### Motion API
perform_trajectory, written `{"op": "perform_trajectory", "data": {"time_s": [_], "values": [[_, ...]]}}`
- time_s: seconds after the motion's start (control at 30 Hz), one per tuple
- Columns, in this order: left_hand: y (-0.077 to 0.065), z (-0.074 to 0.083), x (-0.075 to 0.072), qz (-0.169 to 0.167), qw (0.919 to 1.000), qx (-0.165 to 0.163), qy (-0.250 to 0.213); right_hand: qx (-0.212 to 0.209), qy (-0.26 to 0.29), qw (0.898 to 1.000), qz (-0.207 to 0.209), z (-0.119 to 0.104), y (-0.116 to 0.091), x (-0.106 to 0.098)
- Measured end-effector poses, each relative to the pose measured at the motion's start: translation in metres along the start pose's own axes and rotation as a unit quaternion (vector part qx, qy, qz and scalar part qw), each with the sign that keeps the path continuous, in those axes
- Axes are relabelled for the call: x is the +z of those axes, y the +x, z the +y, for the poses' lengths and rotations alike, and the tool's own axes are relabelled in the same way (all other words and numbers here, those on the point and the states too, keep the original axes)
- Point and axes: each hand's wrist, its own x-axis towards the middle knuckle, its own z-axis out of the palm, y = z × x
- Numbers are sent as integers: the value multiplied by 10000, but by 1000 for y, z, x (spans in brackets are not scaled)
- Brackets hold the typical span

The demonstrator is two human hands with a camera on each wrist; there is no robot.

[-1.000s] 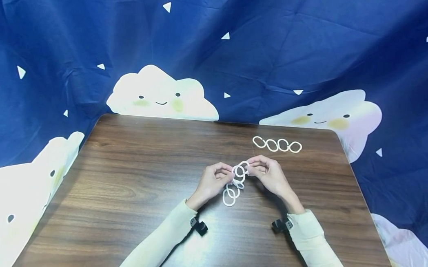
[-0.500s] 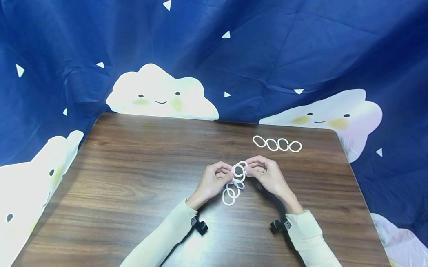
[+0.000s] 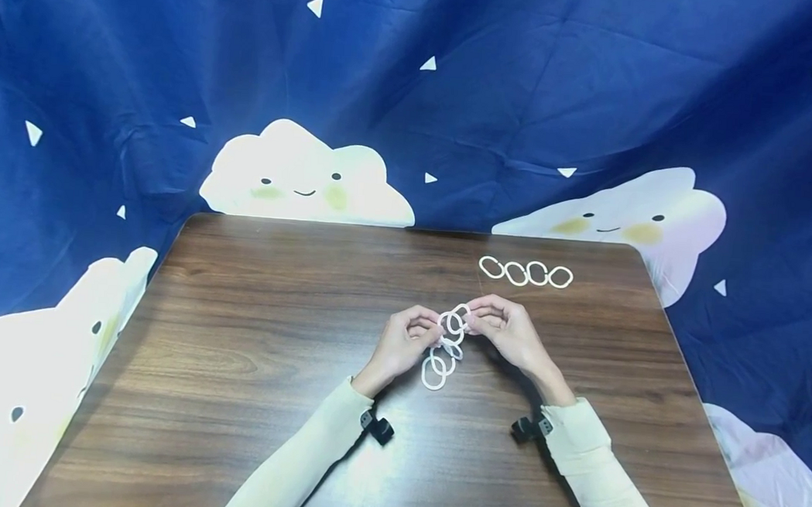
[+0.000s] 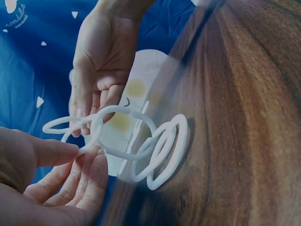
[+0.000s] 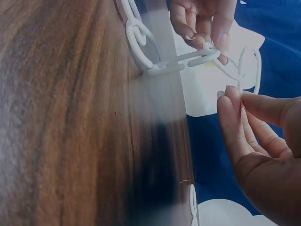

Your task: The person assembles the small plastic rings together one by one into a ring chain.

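Several white oval plastic links hang joined as a short chain between my hands, above the wooden table in the head view. My left hand (image 3: 406, 337) pinches one link between thumb and fingertips. A second link (image 5: 258, 70) passes through it at the upper end, and my right hand (image 3: 511, 334) pinches that one. From the left fingertips the chain trails down toward me to its lowest link (image 3: 431, 388), which rests on or close to the table. Small gaps show in some links (image 4: 160, 182) of the chain. The fingertips hide parts of the pinched links.
Several more white links (image 3: 561, 286) lie in a row on the table (image 3: 269, 315) near its back right. Behind the table hangs a blue curtain (image 3: 492, 96) with white clouds. A small black camera sits on each wrist.
Both hands stay in nearly the same place. The link in the left fingers has shifted slightly leftward against the one in the right hand. The row of links is unmoved.
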Motion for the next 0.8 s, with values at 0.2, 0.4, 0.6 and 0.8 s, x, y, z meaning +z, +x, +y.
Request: {"op": "perform_trajectory", "data": {"time_s": [0.2,0.4,0.6,0.8], "values": [[1,-3,-2,-20,10000,-20,71,39,24,10000,-62,0,1,2],[3,-4,-3,-28,9999,-6,126,74,68,9999,-93,0,2,3],[2,0,0,-132,9998,-22,138,74,-273,9995,-122,5,3,6],[2,3,-1,-115,9995,-50,282,-53,-257,9996,-68,5,6,7]]}}
